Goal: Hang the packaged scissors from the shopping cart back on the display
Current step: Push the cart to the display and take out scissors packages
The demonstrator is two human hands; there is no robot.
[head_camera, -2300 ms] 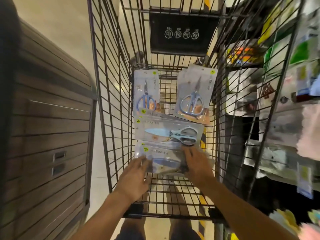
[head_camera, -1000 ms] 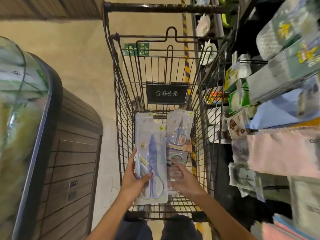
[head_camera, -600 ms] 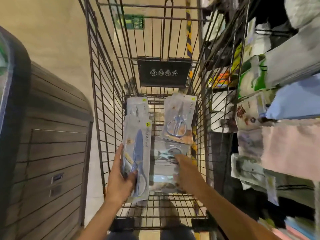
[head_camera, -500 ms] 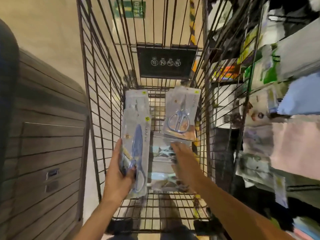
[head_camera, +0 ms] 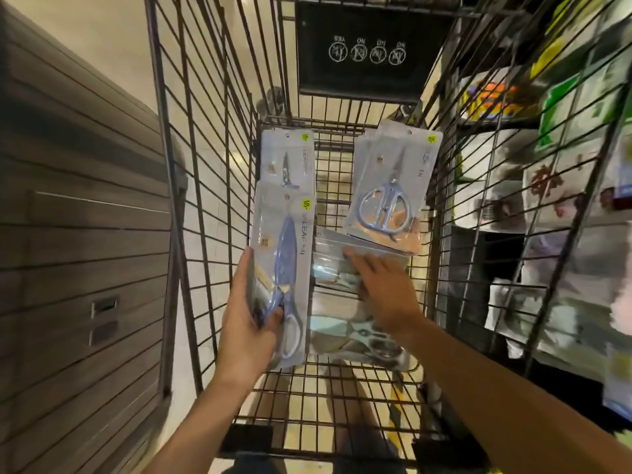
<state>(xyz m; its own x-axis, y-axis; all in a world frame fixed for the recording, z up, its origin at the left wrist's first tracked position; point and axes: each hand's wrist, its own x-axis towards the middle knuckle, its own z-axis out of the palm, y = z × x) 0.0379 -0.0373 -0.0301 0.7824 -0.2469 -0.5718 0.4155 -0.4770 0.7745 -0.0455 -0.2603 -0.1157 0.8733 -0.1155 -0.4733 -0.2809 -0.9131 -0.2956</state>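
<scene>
I look down into a black wire shopping cart (head_camera: 212,172). My left hand (head_camera: 248,323) grips a pack of blue-handled scissors (head_camera: 285,265) upright by its lower end, against the cart's left side. My right hand (head_camera: 383,289) lies flat, fingers straight, on a pile of scissor packs (head_camera: 345,323) on the cart floor. Another pack (head_camera: 290,159) stands behind the held one. A pack of round-handled scissors (head_camera: 390,189) leans at the far right of the cart.
A display rack (head_camera: 561,206) with hanging packaged goods runs along the right, blurred behind the cart's wire side. A dark slatted wooden counter (head_camera: 78,234) stands close on the left. A black sign panel (head_camera: 369,49) hangs on the cart's far end.
My left hand lifted one pack of blue scissors out of the pile and holds it upright at the left. My right hand moved onto the packs left on the cart floor.
</scene>
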